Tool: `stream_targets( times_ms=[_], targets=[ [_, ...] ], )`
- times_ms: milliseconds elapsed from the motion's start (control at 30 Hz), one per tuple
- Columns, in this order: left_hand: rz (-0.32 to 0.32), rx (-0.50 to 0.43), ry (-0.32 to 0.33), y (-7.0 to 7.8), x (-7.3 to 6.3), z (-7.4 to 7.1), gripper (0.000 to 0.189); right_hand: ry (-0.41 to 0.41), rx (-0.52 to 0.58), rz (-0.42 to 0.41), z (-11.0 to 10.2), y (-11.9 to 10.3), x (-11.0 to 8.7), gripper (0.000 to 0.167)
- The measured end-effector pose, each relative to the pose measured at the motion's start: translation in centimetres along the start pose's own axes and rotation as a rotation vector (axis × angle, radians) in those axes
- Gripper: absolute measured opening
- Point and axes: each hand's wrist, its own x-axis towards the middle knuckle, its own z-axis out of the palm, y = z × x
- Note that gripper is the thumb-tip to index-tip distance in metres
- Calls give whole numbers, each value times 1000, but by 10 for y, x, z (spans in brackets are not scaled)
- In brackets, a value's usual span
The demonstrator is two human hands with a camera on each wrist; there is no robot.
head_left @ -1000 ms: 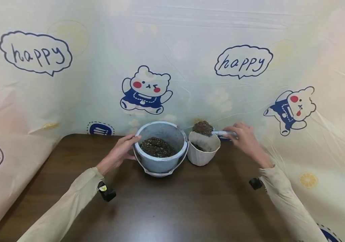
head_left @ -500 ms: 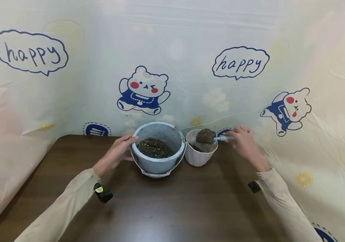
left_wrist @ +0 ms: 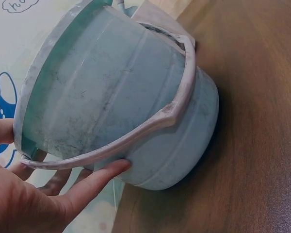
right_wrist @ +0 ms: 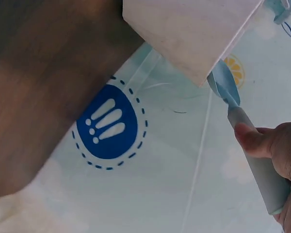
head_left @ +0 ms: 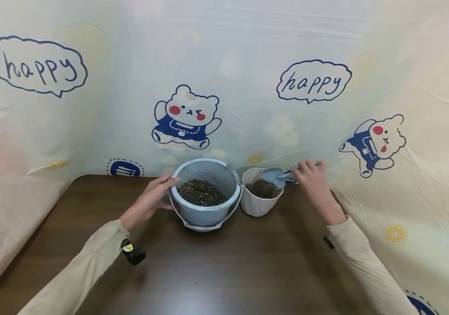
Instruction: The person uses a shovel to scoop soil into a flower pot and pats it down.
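Note:
A light blue bucket (head_left: 205, 214) of dark soil (head_left: 201, 192) stands on the table, its white handle (left_wrist: 157, 119) hanging down in front. My left hand (head_left: 151, 199) grips the bucket by its left side, with digits at the rim and on the outer wall. To its right is a ribbed white plant pot (head_left: 260, 205) with soil (head_left: 261, 188) inside. My right hand (head_left: 313, 183) holds a small blue hand trowel (head_left: 275, 177) by its grey-blue handle (right_wrist: 257, 160). The trowel's blade is turned over at the pot's mouth, its back facing up.
The brown wooden table (head_left: 224, 271) ends behind the bucket and pot. Close behind it hangs a pale printed curtain (head_left: 248, 109) with bears and "happy" bubbles. A black wrist device (head_left: 133, 251) sits by the left sleeve.
The heaped trowel has moved down into the pot's mouth and tipped over, and its soil now lies in the pot. My left hand has stayed at the bucket.

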Motion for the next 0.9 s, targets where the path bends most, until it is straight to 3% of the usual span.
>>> stream_targets(
  times_ms=[400, 667, 900],
  targets=[
    [-6, -17, -1, 0, 0, 1, 69, 51, -107, 34, -4, -13, 11, 11],
    [-19, -20, 4, -3, -1, 2, 69, 110, -35, 58, -9, -29, 25, 2],
    [-22, -38, -1, 0, -2, 2, 67, 201, -28, 80, -19, -52, 48, 9]
  ],
)
